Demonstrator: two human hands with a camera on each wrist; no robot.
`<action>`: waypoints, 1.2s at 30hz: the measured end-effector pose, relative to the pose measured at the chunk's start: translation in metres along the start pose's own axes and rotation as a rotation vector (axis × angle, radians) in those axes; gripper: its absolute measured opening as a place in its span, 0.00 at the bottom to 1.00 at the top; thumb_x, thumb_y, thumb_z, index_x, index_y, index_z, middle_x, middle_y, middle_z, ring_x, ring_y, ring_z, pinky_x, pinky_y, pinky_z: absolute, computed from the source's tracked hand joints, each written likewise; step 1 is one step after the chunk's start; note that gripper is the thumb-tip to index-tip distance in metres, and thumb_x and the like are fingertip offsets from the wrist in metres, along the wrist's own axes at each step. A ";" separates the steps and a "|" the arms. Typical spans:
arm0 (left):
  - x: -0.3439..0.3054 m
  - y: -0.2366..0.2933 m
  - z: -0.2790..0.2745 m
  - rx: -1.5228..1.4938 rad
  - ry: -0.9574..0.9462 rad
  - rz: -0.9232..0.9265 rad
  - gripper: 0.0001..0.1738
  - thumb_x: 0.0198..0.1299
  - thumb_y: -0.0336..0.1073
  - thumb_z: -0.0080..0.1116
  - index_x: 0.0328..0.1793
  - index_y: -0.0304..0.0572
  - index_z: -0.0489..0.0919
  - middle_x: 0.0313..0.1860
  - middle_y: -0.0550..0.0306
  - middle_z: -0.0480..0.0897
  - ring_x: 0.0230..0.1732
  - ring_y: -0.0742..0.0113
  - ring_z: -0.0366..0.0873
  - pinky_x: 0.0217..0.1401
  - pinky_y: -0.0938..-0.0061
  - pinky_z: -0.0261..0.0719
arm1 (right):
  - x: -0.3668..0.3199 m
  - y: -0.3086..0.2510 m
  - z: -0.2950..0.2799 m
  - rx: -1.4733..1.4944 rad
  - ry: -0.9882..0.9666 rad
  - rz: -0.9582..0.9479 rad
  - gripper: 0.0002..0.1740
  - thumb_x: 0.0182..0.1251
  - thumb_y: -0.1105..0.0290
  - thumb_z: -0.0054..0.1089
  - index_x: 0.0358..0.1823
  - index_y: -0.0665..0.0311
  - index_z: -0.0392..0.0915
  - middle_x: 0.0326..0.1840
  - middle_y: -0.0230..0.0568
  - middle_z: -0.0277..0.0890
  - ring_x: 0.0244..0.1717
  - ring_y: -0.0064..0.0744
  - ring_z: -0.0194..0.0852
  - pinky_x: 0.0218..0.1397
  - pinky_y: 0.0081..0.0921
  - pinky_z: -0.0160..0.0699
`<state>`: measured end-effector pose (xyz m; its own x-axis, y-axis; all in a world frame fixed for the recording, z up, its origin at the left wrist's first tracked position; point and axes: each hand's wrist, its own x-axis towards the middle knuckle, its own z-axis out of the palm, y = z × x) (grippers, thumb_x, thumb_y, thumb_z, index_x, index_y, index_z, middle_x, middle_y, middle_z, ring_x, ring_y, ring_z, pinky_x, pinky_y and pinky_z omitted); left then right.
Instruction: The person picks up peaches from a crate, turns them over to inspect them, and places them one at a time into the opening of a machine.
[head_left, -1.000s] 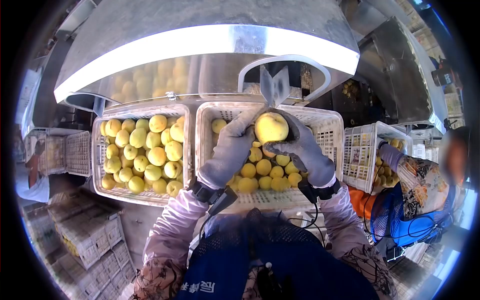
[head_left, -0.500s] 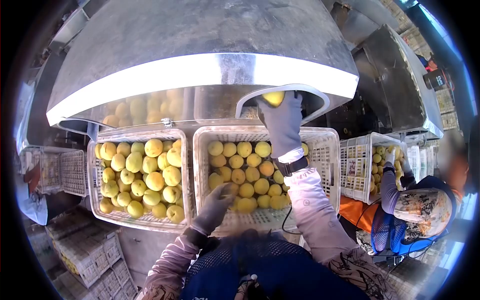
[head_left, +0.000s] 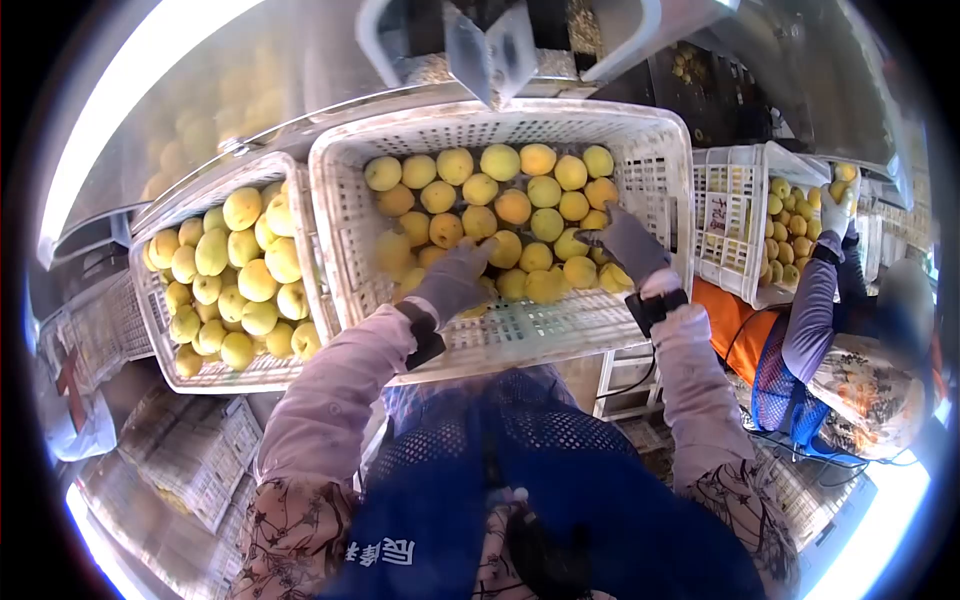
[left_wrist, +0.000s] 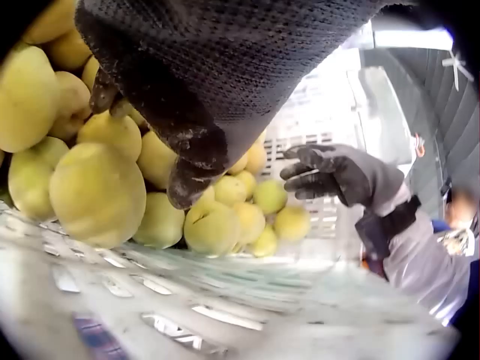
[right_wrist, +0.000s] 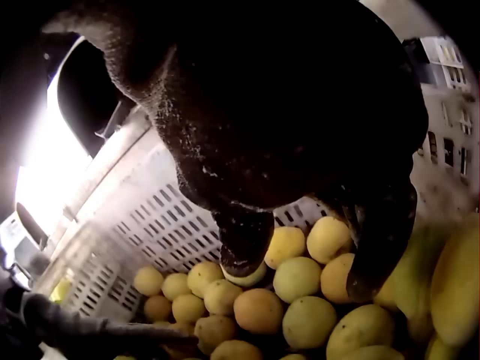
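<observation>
Yellow peaches (head_left: 513,207) fill much of the white plastic crate (head_left: 500,345) in front of me. My gloved left hand (head_left: 458,283) is low over the near-left fruit, its fingertips among the peaches. In the left wrist view its thumb and fingers (left_wrist: 191,180) point down beside the fruit, none visibly gripped. My gloved right hand (head_left: 630,245) reaches over the crate's right side with fingers spread. In the right wrist view two dark fingertips (right_wrist: 244,259) reach down to the peaches, with nothing held between them.
A second crate (head_left: 225,380) of larger peaches stands at left. Behind the crates is a metal machine with a framed opening (head_left: 375,45) and a V-shaped metal piece (head_left: 490,55). At right, another person (head_left: 850,370) works by a white crate (head_left: 730,225).
Both hands held one peach; then the right hand carried a peach into the machine's opening. Now that hand is back over the crate without it, and the view has tipped down.
</observation>
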<state>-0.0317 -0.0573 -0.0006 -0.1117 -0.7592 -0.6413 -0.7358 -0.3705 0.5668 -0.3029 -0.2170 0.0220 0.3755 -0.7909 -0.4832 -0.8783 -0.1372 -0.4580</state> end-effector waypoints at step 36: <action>0.044 0.023 0.037 0.340 -0.339 0.564 0.42 0.66 0.46 0.64 0.84 0.66 0.60 0.72 0.34 0.73 0.61 0.36 0.81 0.68 0.53 0.78 | -0.059 -0.052 -0.044 1.716 -0.309 0.032 0.39 0.82 0.43 0.52 0.79 0.67 0.64 0.67 0.50 0.80 0.56 0.43 0.88 0.50 0.28 0.91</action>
<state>-0.0787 -0.0797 -0.0349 -0.6935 -0.5578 -0.4560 -0.6661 0.2551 0.7009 -0.2918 -0.1896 0.1069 0.5830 -0.6193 -0.5258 0.3214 0.7702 -0.5508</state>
